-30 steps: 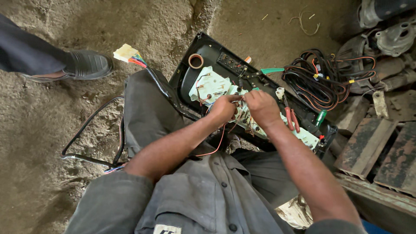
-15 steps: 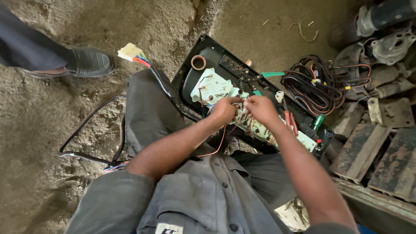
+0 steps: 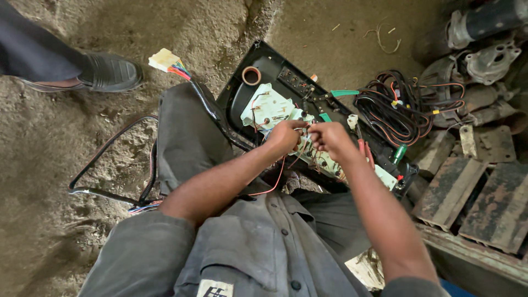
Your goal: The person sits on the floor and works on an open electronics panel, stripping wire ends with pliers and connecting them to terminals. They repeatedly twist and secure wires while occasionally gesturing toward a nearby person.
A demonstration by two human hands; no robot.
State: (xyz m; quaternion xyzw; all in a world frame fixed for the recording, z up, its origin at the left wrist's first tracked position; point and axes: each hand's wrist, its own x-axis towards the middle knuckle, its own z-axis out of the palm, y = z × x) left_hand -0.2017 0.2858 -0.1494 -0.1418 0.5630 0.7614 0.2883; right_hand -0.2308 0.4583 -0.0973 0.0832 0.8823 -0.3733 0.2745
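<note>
Left hand (image 3: pixel 285 135) and right hand (image 3: pixel 329 137) pinch thin wires, barely discernible, over the pale circuit board (image 3: pixel 268 108).

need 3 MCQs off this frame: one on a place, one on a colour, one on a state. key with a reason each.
1. Where does the small roll of tape lie?
A. at the far left end of the black panel
B. on the dirt floor beside the shoe
C. on top of the wire bundle

2. What colour is the plug at the loose wire end near the shoe?
A. black
B. cream white
C. green

3. How do the hands stand?
A. both raised well clear of the panel
B. left hand and right hand both down at the pale circuit sheet, fingers pinched
C. one hand on the floor

Key: 1 A, the roll sits inside the panel's far left corner. 2 B, the plug body is cream, with coloured wires leaving it. 3 B, both hands meet close over the sheet; what they pinch is too small to tell.
</note>
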